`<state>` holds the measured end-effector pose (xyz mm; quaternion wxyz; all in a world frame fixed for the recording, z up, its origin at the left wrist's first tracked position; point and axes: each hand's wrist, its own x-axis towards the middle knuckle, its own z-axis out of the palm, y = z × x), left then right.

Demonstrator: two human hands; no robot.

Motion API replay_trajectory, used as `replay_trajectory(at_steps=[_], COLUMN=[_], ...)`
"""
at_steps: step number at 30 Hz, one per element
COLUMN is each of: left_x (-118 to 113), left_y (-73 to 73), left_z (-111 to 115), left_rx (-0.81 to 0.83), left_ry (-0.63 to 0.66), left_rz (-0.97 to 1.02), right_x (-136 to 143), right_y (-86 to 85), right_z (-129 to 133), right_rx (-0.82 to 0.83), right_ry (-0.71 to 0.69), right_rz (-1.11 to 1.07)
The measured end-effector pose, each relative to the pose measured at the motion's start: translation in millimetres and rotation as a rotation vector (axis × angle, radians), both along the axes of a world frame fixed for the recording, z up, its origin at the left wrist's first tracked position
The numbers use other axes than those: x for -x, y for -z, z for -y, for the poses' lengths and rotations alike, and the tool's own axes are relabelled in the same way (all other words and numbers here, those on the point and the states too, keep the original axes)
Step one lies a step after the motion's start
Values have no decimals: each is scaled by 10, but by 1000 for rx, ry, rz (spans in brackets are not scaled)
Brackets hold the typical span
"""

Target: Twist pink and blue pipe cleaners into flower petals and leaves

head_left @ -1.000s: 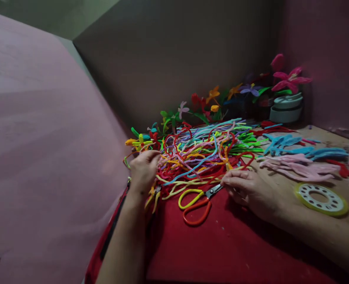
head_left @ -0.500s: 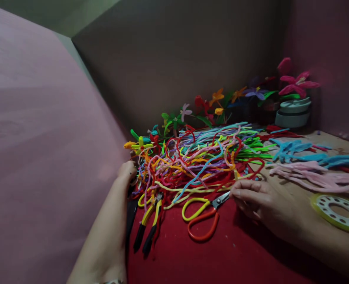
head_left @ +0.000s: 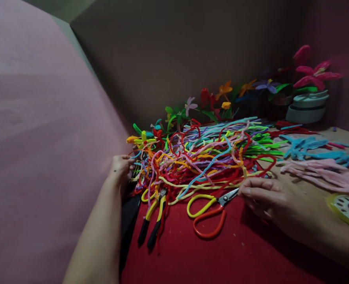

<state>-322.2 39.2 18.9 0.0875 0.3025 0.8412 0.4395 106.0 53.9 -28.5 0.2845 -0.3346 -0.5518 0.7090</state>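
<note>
At the left end of a tangled pile of coloured pipe cleaners point(head_left: 204, 157), my left hand point(head_left: 120, 169) has its fingers closed on a short light-blue pipe cleaner point(head_left: 136, 156). My right hand point(head_left: 261, 195) rests at the pile's right front corner, thumb and forefinger pinched together; whatever is between them is too small or hidden. Its fingertips meet the blade tips of the scissors point(head_left: 212, 211), which lie with one yellow and one orange-red handle. Yellow-and-black pliers point(head_left: 156, 219) lie left of the scissors, jaws against the pile.
Pipe-cleaner flowers point(head_left: 189, 105) line the back wall. A pale green pot point(head_left: 307, 110) with a pink flower stands back right. Blue strands point(head_left: 303, 148), pink strands point(head_left: 319, 171) and a yellow-rimmed tape roll point(head_left: 340, 203) lie right. A red surface point(head_left: 186, 256) spreads in front.
My left hand has lifted slightly and drawn left, and the light-blue pipe cleaner now shows at its fingertips. My right hand keeps its pinch by the scissors. The view has shifted a little.
</note>
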Motion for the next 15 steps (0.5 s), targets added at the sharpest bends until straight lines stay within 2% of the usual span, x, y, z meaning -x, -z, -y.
replay_trajectory(at_steps=[4, 9, 12, 15], left_x=[-96, -193, -222, -221], left_y=[-63, -46, -26, -53], left_z=[108, 254, 314, 346], left_rx=[-68, -90, -55, 47], left_ry=[14, 33, 55, 82], left_rz=[62, 67, 42, -1], right_x=[-39, -53, -27, -11], right_y=[-95, -150, -112, -66], right_z=[7, 12, 17, 15], right_rx=[-113, -124, -131, -133], right_ry=[2, 13, 4, -4], right_rz=[85, 94, 71, 53])
